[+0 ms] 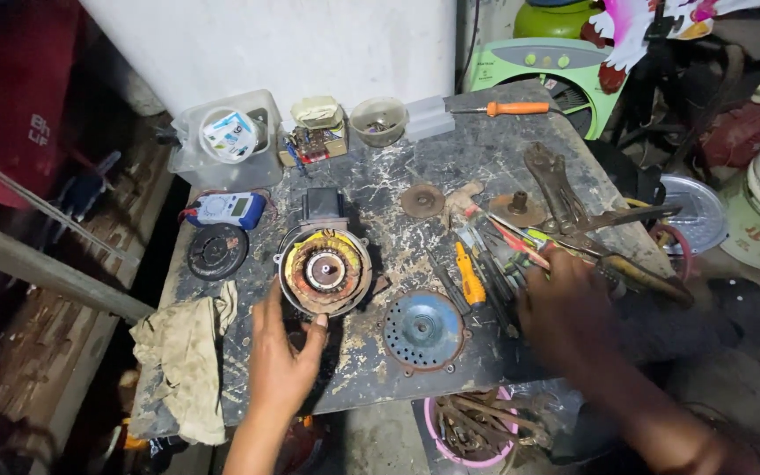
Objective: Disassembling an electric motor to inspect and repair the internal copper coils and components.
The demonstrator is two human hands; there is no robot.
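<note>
The counter is a dark slab, its top scratched and blotched with pale paint. Along its far edge stand a clear plastic tub, a small round clear cup of bits and an orange-handled screwdriver. Nearer lie a blue-and-white handheld meter, a black ribbed round cover, a rusty round motor stator with copper windings, a blue perforated metal disc and two small rusty discs. A grubby beige rag hangs over the near left corner. On the right lies a heap of rusty pliers and screwdrivers, one small screwdriver yellow-handled.
</note>
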